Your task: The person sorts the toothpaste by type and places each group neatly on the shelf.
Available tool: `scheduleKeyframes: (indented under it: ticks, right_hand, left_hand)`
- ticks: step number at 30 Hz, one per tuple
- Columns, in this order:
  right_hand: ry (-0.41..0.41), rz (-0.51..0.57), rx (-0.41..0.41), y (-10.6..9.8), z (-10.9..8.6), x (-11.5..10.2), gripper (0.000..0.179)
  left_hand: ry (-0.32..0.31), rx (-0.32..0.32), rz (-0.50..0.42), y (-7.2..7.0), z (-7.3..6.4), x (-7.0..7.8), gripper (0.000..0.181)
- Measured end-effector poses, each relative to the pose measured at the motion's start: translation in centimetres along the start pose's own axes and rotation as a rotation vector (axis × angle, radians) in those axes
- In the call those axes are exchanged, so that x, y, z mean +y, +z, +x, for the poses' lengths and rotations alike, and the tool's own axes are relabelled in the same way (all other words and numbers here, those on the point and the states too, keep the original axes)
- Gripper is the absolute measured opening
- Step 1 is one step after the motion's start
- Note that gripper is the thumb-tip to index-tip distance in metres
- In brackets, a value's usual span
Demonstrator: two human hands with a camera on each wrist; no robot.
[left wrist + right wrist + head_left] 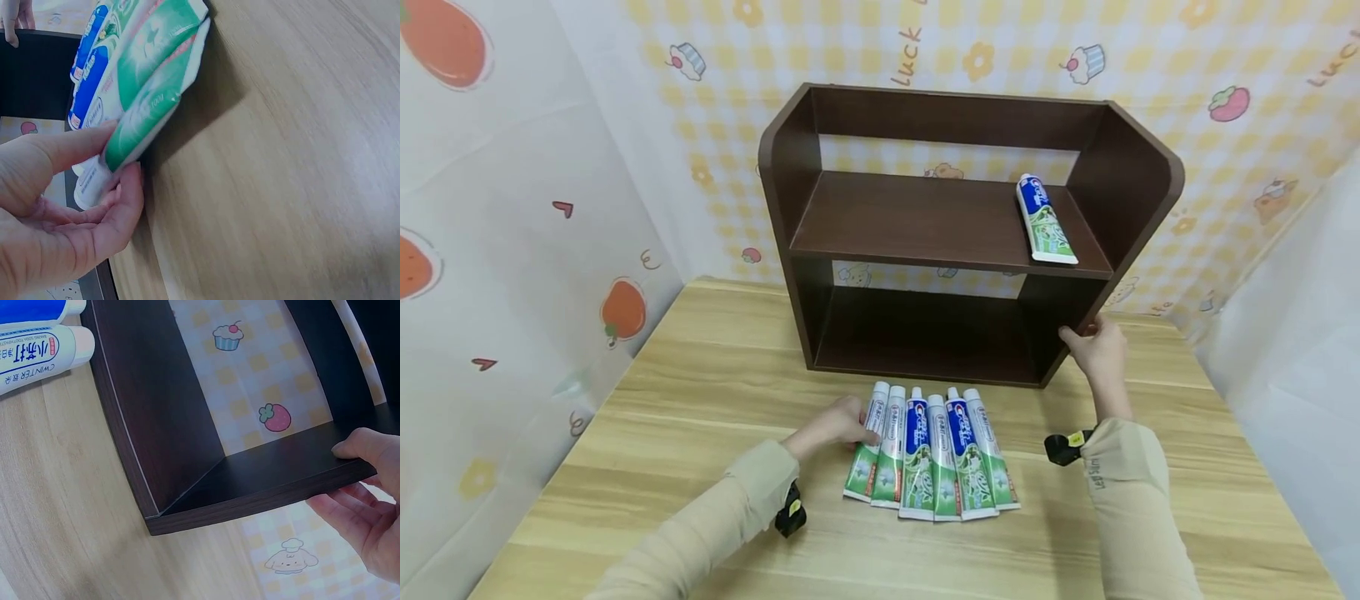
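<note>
In the head view my left hand (838,423) is at the leftmost toothpaste tube (861,468) of a row on the table. The left wrist view shows thumb and fingers pinching that green and white tube (140,128) near its cap end. My right hand (1101,354) grips the right side panel of a dark brown two-tier shelf (925,104), thumb inside and fingers outside, as the right wrist view shows. Beside the held tube lie several more, among them a blue and green Crest tube (917,467). Another Crest tube (1045,221) rests on the upper tier at the right.
The shelf stands toward the back of the wooden table (715,367), just behind the tubes' caps. Patterned cloth (985,50) hangs behind it, and a white sheet (512,208) covers the left side. A black wrist device (1066,448) sits at the right cuff.
</note>
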State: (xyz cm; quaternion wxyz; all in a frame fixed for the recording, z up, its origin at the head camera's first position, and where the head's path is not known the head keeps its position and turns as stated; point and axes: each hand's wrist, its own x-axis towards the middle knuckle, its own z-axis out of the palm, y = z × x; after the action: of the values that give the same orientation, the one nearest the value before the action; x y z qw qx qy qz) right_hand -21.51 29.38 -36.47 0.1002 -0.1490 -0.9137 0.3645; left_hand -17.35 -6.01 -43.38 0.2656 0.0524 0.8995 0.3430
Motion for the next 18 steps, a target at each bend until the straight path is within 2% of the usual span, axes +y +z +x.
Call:
scheduleKeyframes:
  ticks: [4,9,12,18]
  right_hand:
    - [0.004,0.004,-0.014,0.0,-0.1,0.0,0.034]
    - [-0.008,0.010,-0.009,0.4,-0.2,0.0,0.034]
    - [-0.010,0.021,-0.002,0.3,-0.2,0.1,0.034]
    - [-0.016,0.014,0.021,0.1,0.0,0.0,0.032]
  left_hand:
    - [0.017,-0.006,-0.027,0.0,-0.2,-0.2,0.017]
    - [-0.026,-0.001,-0.048,-0.4,-0.3,-0.5,0.017]
    - [-0.057,0.006,-0.082,-0.9,-0.1,-0.2,0.018]
    - [-0.044,0.027,-0.209,-1.9,0.4,1.3,0.021]
